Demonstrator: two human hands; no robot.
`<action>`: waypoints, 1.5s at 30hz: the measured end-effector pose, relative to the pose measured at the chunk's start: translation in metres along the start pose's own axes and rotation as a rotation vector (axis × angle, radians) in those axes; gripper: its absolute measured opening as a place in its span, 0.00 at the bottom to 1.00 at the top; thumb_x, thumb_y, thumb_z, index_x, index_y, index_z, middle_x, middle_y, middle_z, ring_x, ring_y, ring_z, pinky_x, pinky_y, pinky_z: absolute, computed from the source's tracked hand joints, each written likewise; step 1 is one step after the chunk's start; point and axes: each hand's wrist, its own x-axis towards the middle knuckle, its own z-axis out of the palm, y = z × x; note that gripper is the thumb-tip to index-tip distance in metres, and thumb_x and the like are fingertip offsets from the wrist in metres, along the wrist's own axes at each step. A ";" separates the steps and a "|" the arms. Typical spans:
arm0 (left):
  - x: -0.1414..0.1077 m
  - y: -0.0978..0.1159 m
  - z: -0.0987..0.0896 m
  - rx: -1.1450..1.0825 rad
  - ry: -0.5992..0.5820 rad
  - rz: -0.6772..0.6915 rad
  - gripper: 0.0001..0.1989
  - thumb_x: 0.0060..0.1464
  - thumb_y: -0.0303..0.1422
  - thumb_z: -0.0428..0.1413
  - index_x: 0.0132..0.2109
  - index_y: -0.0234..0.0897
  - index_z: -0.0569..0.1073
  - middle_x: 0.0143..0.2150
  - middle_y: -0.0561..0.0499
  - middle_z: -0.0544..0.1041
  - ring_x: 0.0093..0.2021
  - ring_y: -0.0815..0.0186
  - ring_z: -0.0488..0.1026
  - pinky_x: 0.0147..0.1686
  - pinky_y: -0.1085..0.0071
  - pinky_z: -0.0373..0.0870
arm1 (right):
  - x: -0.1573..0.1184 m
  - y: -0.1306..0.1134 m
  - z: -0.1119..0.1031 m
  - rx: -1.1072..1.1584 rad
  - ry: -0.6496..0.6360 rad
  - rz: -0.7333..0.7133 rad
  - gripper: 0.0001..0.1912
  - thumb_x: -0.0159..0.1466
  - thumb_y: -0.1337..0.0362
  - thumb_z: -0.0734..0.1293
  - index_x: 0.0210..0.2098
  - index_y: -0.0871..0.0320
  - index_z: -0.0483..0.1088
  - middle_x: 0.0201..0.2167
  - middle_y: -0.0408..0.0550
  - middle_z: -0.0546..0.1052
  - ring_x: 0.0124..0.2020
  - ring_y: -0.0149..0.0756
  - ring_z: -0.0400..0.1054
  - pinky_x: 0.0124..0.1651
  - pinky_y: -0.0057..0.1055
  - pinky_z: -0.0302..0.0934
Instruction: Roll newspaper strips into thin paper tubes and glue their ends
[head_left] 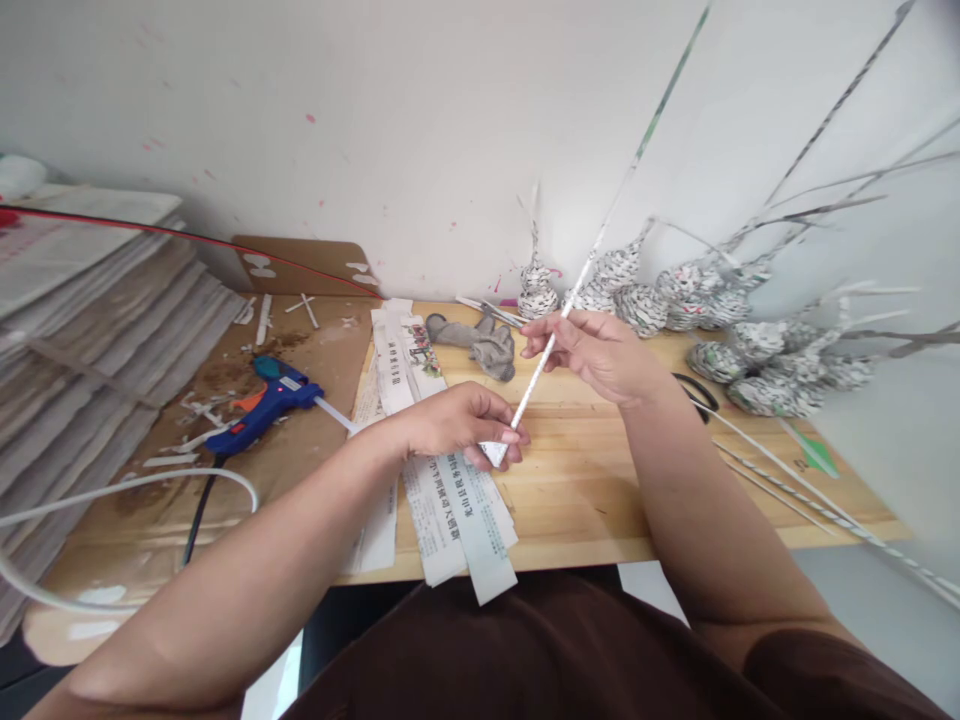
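Observation:
A long thin rolled newspaper stick (594, 243) slants up and to the right across the middle of the view, its far part greenish. At its lower end my left hand (476, 428) pinches it, with a loose flap of paper strip (493, 453) between the fingers. Higher up, my right hand (589, 350) grips the same stick between thumb and fingers. Beneath my left hand lie several cut newspaper strips (450, 505), some reaching past the table's front edge. A grey crumpled cloth (491, 348) sits just behind my hands.
On the left, a blue glue gun (266, 405) lies on stained cardboard among white scraps, near a tall newspaper stack (97, 330). Several woven paper gourds (637, 300) line the wall at right. Loose paper sticks (795, 480) and black-handled scissors (697, 395) lie by my right arm.

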 end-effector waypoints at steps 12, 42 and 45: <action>0.001 -0.002 -0.004 0.017 0.034 0.023 0.14 0.49 0.38 0.61 0.41 0.34 0.77 0.35 0.46 0.78 0.34 0.65 0.75 0.30 0.73 0.72 | -0.001 -0.005 -0.005 -0.071 0.034 -0.055 0.16 0.53 0.51 0.73 0.31 0.57 0.76 0.30 0.47 0.77 0.33 0.35 0.71 0.32 0.29 0.63; -0.009 0.016 -0.054 -0.751 0.691 0.546 0.09 0.41 0.28 0.67 0.30 0.29 0.75 0.25 0.53 0.75 0.24 0.76 0.73 0.23 0.85 0.72 | -0.010 0.005 0.042 0.260 0.508 -0.027 0.12 0.52 0.57 0.75 0.25 0.57 0.70 0.21 0.43 0.69 0.22 0.30 0.65 0.16 0.24 0.50; -0.006 0.015 -0.050 -0.795 0.665 0.575 0.06 0.46 0.26 0.64 0.31 0.28 0.75 0.30 0.49 0.78 0.29 0.73 0.76 0.28 0.84 0.75 | -0.023 0.011 0.053 0.524 0.508 0.206 0.14 0.51 0.57 0.76 0.29 0.56 0.69 0.22 0.41 0.69 0.21 0.28 0.63 0.15 0.23 0.52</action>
